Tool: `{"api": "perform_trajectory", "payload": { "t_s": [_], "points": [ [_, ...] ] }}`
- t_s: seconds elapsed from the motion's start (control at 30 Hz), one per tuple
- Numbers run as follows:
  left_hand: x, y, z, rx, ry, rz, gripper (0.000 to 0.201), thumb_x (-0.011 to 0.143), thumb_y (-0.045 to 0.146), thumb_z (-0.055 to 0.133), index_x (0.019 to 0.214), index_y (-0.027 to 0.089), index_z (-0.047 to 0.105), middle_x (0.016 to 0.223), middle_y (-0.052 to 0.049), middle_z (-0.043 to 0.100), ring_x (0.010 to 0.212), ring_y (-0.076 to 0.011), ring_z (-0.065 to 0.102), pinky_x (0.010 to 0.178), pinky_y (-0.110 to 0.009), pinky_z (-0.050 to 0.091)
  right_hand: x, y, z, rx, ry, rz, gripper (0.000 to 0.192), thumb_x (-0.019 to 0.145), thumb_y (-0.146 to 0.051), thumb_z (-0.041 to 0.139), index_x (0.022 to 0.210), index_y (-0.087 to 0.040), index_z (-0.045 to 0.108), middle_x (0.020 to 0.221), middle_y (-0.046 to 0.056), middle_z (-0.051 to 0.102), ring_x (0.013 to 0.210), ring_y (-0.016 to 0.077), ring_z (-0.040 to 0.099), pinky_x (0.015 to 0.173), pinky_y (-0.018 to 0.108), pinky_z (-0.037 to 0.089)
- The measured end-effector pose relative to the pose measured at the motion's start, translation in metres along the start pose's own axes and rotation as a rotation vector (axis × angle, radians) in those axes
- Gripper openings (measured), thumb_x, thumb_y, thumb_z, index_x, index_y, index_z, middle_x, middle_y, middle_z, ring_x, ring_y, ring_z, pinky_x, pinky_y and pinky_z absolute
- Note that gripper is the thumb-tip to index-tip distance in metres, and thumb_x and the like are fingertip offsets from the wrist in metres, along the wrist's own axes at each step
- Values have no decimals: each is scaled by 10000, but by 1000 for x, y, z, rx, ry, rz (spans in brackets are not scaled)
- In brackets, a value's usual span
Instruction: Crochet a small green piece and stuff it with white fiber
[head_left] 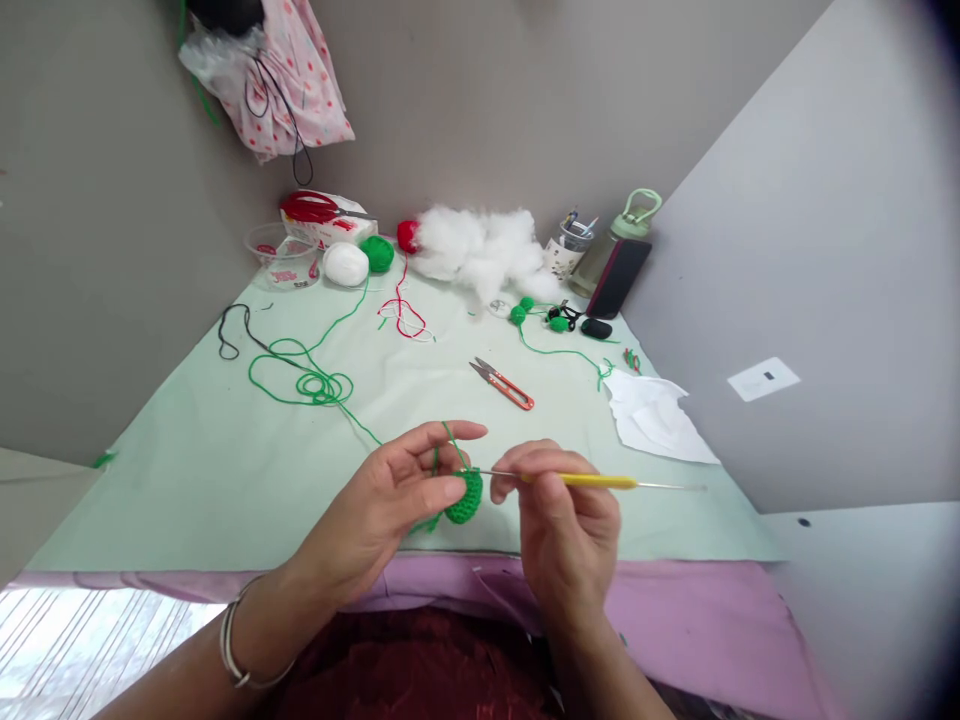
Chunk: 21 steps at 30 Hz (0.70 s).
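Hands meet at the near edge of the pale green table cover (225, 480), just above a strip of pink cloth (675, 620) that runs along that edge. The left hand (390, 510), with bangles (236, 650) on its wrist, pinches a small green crochet piece (465, 497) between thumb and fingers, the forefinger stretched out with a green strand (315, 385) looped over it. The right hand (562, 530) is closed narrowly around a crochet hook with a yellow handle (585, 481), its metal tip touching the top of the green piece and its tail pointing right. From the forefinger the strand runs far and left across the cover into a loose tangle of loops, then on toward a green yarn ball (377, 253). Farther out, near the middle, lie orange-handled thread snips (502, 384), and to the right a sheet of white paper (652, 415). Beyond these sit a red and white strand (405, 318), a few small green crocheted balls (536, 312), and a dark oval object (596, 328). Along the far wall stand a clear bowl (283, 257), a white yarn ball (346, 265), red scissors (315, 207) on a box, a heap of white stuffing (480, 250), a cup of pens (570, 245), a phone (619, 278) leaning on a green bottle (637, 215). A pink spotted bag (285, 80) hangs on the far wall at left.
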<state>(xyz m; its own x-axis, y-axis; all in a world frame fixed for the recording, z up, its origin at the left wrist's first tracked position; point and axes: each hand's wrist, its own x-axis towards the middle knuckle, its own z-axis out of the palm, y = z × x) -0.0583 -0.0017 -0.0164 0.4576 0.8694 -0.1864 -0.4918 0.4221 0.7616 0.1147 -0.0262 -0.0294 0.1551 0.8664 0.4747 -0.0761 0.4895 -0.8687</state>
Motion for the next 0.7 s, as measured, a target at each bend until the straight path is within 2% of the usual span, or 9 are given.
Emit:
{"api": "perform_trajectory", "payload": {
  "t_s": [0.1,0.23,0.33,0.37,0.43,0.5,0.57,0.63,0.7],
  "points": [
    [1,-4,2,90,-7,64,364,856,243,865,1209,313,819,907,0,692,863,-132,600,859,-257,507,-1,1,3,-126,-80,-30,233,1045,-202,618,1092,-327,809,980,41,786,939,216,716,796,381,596],
    [1,-10,4,111,83,115,406,830,265,906,1220,328,813,903,17,665,886,-134,611,845,-248,508,-11,5,2,-406,-93,-243,397,988,-101,664,1256,-371,780,1054,55,777,936,224,720,777,387,601],
    [3,-10,4,0,46,35,436,810,292,921,1232,297,812,891,15,659,839,-119,598,795,-225,491,-13,8,-1,-522,-98,-369,448,939,-94,719,1276,-382,781,1117,72,771,959,240,721,741,382,599],
    [4,-10,3,-43,19,-21,443,808,303,920,1236,271,812,885,8,658,828,-116,591,793,-222,486,-12,7,-2,-510,-89,-362,419,953,-101,702,1256,-376,789,1091,71,772,941,236,719,729,378,595],
    [6,-7,1,-114,-6,-111,443,802,311,914,1226,222,818,897,-9,658,828,-116,580,816,-229,484,-6,6,-2,-383,-11,-247,318,1008,-134,634,1162,-350,809,969,54,760,830,205,705,694,362,579],
    [7,-4,-1,-144,17,-125,404,807,310,901,1189,200,827,926,-14,650,827,-115,571,838,-242,484,3,4,-1,-172,79,-76,235,1043,-199,603,1036,-307,811,866,32,732,689,167,664,639,336,557],
    [8,-1,0,-116,37,-103,374,814,304,890,1170,212,824,932,-5,646,811,-111,562,826,-247,474,9,3,1,40,106,69,190,1033,-274,643,934,-275,805,831,19,720,596,135,617,582,307,535],
    [8,1,3,-56,20,-69,360,815,302,886,1158,225,805,924,-5,668,835,-126,579,807,-252,458,11,3,4,98,63,108,166,1013,-306,680,919,-268,811,848,24,728,616,137,627,586,300,540],
    [8,2,8,-1,6,-19,287,805,297,894,1055,217,777,872,2,677,834,-136,579,778,-254,443,10,3,5,3,10,65,149,1008,-280,684,948,-280,821,861,32,732,730,170,669,650,316,563]
  ]
}}
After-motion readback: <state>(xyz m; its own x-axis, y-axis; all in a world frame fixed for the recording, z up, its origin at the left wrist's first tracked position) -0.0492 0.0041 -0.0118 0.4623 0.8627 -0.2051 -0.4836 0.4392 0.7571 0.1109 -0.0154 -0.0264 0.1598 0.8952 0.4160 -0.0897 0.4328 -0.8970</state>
